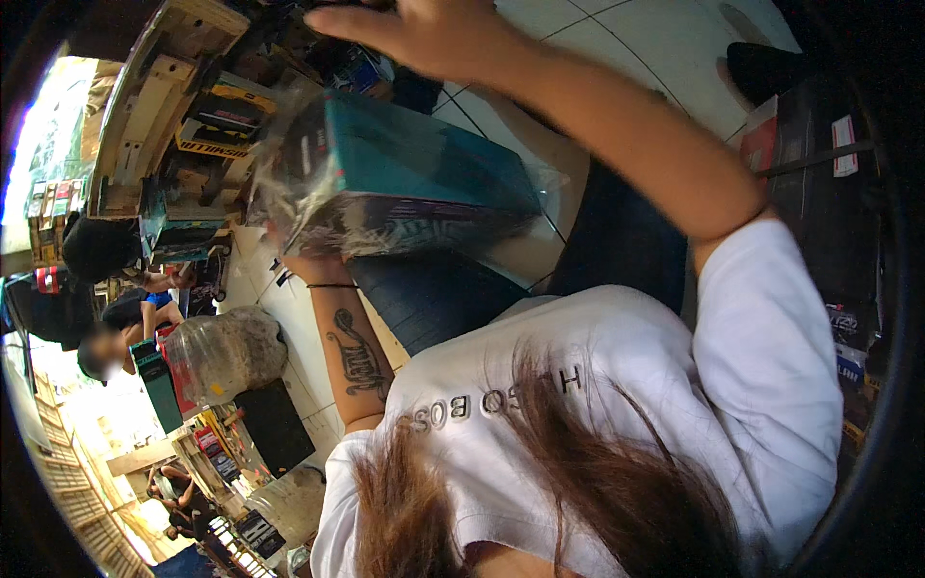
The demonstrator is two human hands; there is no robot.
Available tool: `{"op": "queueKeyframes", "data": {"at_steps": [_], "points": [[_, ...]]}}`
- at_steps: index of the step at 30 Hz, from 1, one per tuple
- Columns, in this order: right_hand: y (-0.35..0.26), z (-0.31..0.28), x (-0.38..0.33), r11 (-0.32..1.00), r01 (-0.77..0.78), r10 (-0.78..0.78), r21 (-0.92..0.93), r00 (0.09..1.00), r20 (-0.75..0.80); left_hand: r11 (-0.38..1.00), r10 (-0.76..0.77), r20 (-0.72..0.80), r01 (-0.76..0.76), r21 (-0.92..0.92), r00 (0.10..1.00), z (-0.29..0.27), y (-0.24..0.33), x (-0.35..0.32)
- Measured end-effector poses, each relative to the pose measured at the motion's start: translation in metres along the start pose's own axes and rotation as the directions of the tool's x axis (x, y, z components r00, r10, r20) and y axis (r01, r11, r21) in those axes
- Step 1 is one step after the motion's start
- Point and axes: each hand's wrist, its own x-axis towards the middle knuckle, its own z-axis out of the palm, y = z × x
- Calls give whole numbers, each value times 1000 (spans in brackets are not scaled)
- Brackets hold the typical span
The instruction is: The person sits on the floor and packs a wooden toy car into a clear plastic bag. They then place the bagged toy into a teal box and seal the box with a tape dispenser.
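Note:
A teal and dark box [434, 159] in loose clear plastic wrap [299, 183] lies tilted above my dark-trousered legs. My left hand [316, 268] is at the box's lower left end, against the wrap. Its fingers are hidden behind the plastic and the box, so their grip does not show. Over the far side of the box, my right hand [434, 29] is raised at the top edge of the view. Its thumb stretches out to the left and nothing shows in it; the other fingers are partly cut off.
Wooden pallet-like shelving [145, 125] with packed boxes [226, 116] stands at the far left. Large clear plastic bundles [226, 352] sit on the tiled floor [308, 385] at left. Another person [111, 347] is beyond them. Stacked dark cartons [819, 212] stand on the right.

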Motion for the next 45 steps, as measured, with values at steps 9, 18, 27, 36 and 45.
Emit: {"op": "queueKeyframes", "data": {"at_steps": [9,18,27,36,45], "points": [[30,45,-215,745,-623,644,-239,764,17,996,60,-124,-51,77,990,-27,-4,20],[18,37,-192,459,-873,882,-164,470,-36,983,-35,-18,31,-183,999,-6,4,-31],[-77,-77,-48,711,-510,625,-484,773,104,924,359,179,-376,71,916,92,-6,-122],[-74,-104,19,511,-243,435,-825,900,5,905,400,294,-425,23,868,90,-24,-127],[-75,-23,58,572,610,185,-549,556,810,907,396,309,-420,13,865,76,-21,-126]]}}
